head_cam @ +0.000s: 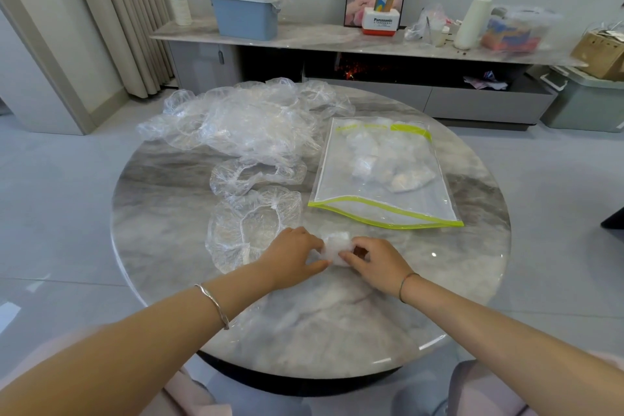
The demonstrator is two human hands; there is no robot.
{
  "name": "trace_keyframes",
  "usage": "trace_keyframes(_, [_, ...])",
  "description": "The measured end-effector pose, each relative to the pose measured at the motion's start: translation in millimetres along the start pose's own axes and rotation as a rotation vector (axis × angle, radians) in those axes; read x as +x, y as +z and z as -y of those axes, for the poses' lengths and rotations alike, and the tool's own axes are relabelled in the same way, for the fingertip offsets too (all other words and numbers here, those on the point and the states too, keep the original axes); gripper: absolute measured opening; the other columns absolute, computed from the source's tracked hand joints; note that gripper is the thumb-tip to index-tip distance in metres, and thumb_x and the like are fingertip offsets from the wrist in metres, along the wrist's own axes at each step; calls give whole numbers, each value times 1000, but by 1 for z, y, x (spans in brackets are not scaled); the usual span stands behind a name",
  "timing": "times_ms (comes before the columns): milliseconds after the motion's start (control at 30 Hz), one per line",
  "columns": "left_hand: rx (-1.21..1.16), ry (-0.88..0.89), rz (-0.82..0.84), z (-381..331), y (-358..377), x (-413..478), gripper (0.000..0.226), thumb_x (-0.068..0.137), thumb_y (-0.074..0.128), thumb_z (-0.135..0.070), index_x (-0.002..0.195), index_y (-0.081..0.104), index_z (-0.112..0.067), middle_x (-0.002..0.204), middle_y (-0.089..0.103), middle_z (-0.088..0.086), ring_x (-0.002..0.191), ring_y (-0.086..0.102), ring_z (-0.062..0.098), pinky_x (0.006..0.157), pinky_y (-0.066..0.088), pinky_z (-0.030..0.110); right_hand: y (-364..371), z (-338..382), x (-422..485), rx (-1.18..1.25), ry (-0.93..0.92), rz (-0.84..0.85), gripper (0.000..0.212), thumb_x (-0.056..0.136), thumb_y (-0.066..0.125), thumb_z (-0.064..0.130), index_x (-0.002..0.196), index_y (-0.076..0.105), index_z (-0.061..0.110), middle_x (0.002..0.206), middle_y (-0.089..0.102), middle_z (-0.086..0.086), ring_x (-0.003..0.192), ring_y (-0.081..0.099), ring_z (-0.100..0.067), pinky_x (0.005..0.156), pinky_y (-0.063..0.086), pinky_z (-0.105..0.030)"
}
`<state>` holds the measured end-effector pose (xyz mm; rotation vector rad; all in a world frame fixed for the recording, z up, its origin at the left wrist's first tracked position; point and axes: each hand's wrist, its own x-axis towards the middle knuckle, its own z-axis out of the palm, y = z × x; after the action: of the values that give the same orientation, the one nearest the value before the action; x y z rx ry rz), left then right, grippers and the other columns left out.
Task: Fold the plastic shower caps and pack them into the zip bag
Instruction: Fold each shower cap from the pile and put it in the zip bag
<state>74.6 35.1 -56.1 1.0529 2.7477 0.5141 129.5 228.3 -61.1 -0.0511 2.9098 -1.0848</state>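
Far left on the round marble surface (456, 263): heap of loose shower caps (243, 121), one flat cap (246, 230) nearer. Then left grip (293, 257), fingers curled, pinching a small folded cap (336, 246) down at front-centre. Right grip (374, 262) pinching the same folded cap from the other side. Rightmost: zip bag (385, 209), lying flat, several packed caps (381, 162) inside.

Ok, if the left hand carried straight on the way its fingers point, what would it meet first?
The folded cap: the left hand holds it, fingers pointing right across the table. Directly beyond the cap is the right hand, which grips its other side.
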Motion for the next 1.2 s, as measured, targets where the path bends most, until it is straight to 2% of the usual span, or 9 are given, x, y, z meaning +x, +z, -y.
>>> trace_keyframes(100, [-182,-138,-40,-4,2,1,29,88,58,-48,87,69,-22,85,61,-5,86,58,16,76,42,24,4,3,0,232,157,36,26,85,67,26,68,50,19,51,53,7,52,46,-10,59,40,-26])
trace_keyframes(200, [-317,-224,-41,-3,8,3,19,85,64,-41,77,61,-24,80,61,-11,81,58,9,70,42,21,8,3,1,364,284,37,23,83,70,21,82,47,17,45,54,6,46,50,-15,51,42,-25])
trace_keyframes(433, [-346,-257,-75,-7,1,9,24,85,67,-35,98,55,-20,82,61,-11,72,51,8,67,39,25,7,7,6,336,376,30,19,82,69,9,80,52,19,54,53,2,39,49,-8,45,43,-23])
trace_keyframes(533, [-286,-178,-209,-6,-11,19,29,89,61,-34,112,53,-17,99,61,-7,83,53,13,74,41,26,2,8,9,432,428,-37,23,80,69,4,72,53,17,62,50,1,44,48,-4,43,37,-14])
trace_keyframes(667, [-318,-147,-310,-8,-21,36,43,94,54,-35,131,46,-15,127,52,0,111,49,16,91,37,25,-12,7,10,636,561,-51,20,80,70,5,74,53,15,52,55,-3,33,47,-4,35,28,-17])
trace_keyframes(767, [-181,-146,-195,-4,-23,54,61,93,54,-39,145,31,-17,147,35,0,133,34,21,106,30,33,-22,4,13,769,586,-66,21,80,68,2,74,53,14,63,58,-4,40,54,-3,36,33,-16])
trace_keyframes(933, [125,-172,-5,7,-23,80,74,90,55,-48,150,19,-25,157,20,-3,141,23,22,112,21,35,-34,0,17,843,554,-197,28,77,68,-7,68,51,12,70,59,-8,51,62,-12,53,48,-20])
trace_keyframes(1100, [12,-263,-147,2,-32,95,43,97,44,-45,136,49,-30,130,56,5,117,53,24,89,42,32,-40,-4,16,658,445,-288,24,73,71,-5,67,57,14,65,57,-2,58,51,-14,60,43,-22])
trace_keyframes(1200, [82,-236,-247,-8,-42,101,40,101,34,-42,118,64,-23,100,67,8,94,61,27,67,40,30,-40,-2,16,578,302,-397,26,75,67,-5,68,57,17,73,61,4,70,59,-15,69,49,-20])
